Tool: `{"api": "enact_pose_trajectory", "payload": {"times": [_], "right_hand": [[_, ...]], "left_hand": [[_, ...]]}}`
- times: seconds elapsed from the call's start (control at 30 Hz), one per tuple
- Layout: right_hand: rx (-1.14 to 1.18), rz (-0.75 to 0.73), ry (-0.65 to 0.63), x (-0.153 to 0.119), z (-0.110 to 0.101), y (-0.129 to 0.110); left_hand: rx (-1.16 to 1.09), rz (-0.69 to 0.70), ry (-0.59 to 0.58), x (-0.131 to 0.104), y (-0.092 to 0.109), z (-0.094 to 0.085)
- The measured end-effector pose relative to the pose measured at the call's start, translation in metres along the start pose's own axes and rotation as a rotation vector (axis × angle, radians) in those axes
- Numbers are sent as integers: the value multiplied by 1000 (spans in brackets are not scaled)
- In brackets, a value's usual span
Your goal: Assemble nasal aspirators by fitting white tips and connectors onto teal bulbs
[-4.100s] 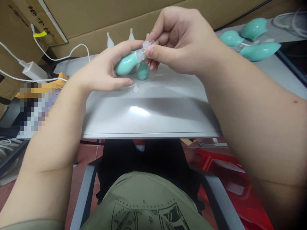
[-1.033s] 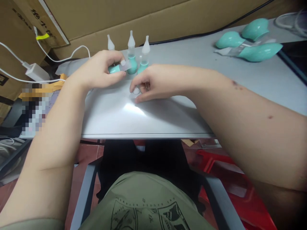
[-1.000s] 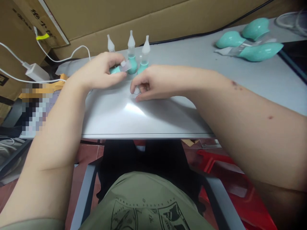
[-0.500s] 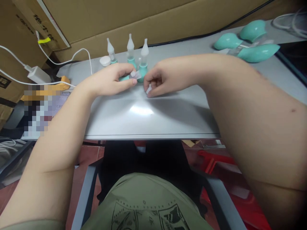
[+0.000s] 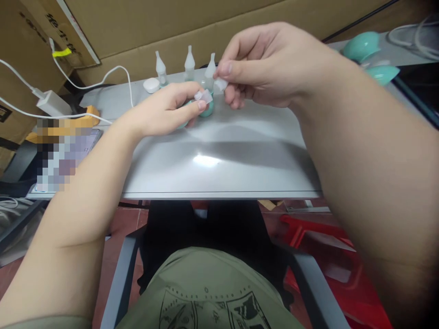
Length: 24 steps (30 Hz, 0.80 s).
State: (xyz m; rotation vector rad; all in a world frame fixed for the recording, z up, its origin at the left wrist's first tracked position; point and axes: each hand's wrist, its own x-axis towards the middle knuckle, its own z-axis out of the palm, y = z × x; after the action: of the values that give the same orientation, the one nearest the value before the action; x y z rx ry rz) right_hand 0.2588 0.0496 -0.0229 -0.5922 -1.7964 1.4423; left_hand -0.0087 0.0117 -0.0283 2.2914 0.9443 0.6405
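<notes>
The left hand [image 5: 166,109] is clasping and mostly hiding a clear-necked teal bulb [image 5: 206,96]; the right hand [image 5: 262,68] is pinching a partly covered white piece [image 5: 221,84].

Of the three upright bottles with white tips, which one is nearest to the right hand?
The rightmost bottle: it appears right beside the right hand, while the middle bottle and the leftmost bottle stand farther to the left.

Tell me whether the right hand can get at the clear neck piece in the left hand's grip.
Probably yes: the clear neck piece sticks out of the left hand toward the right hand, with nothing visible between except the small white tip that the right hand pinches.
</notes>
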Motion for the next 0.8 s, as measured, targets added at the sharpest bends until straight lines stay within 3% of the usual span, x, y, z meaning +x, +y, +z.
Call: {"api": "enact_pose_trajectory", "payload": {"times": [0.23, 0.47, 0.8], "right_hand": [[40, 23, -138, -1, -5, 5], [-172, -30, -47, -1, -3, 4], [-181, -45, -27, -4, 3, -1]], "left_hand": [[12, 13, -7, 0, 1, -2], [-34, 24, 18, -1, -1, 0], [-54, 41, 33, 0, -2, -1]]}}
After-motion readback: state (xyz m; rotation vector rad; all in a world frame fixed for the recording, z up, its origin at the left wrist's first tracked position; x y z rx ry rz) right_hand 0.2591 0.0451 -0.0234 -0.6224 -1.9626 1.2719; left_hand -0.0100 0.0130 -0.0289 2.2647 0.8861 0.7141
